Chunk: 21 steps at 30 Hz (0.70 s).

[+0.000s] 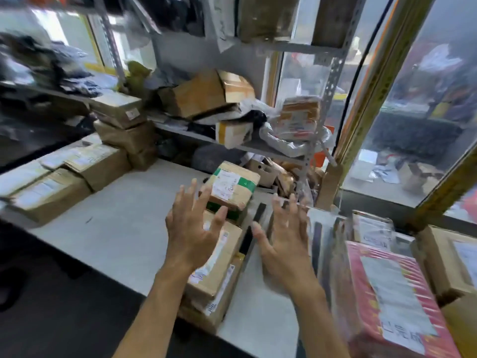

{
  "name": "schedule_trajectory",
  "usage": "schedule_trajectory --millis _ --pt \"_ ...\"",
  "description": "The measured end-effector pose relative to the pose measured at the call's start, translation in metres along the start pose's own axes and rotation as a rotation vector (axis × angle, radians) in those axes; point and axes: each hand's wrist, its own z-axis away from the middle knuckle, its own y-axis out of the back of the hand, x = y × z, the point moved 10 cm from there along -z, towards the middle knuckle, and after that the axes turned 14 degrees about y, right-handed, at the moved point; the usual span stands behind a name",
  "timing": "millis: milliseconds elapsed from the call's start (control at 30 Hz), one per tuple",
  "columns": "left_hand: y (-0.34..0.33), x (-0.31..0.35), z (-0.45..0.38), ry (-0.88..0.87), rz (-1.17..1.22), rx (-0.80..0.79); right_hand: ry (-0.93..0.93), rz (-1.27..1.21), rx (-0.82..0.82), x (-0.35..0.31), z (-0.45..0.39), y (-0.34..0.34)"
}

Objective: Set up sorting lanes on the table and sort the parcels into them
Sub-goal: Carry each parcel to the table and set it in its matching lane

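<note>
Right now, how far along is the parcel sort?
Looks done: black tape strips mark lanes on the white table; brown cardboard boxes are stacked left of the strips, and a pink plastic-wrapped parcel lies right of them.
In hand: nothing. The left hand and right hand hover open.
Left: cardboard boxes at the table's left edge, possibly unsorted.

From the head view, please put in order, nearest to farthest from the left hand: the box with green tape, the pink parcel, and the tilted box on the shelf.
1. The box with green tape, just beyond the left hand and its fingers.
2. The pink parcel, on the table's right side.
3. The tilted box on the shelf, high behind the table.
</note>
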Motion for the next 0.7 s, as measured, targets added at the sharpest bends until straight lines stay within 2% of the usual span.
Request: schedule_trajectory --millis 200,367,500,700 --pt "0.108 -0.174 -0.032 0.244 -0.023 0.116 0.123 -0.052 -0.219 -0.142 -0.053 -0.168" --pt "0.17 -0.298 -0.033 0.438 -0.034 0.136 0.214 -0.021 -0.366 -0.234 -0.07 -0.273" --pt "0.196 -0.369 -0.034 0.554 -0.051 0.13 0.228 0.037 -0.503 -0.278 -0.078 -0.342" --pt "0.204 -0.448 -0.063 0.669 -0.025 0.094 0.241 0.026 -0.592 -0.312 -0.11 -0.43"
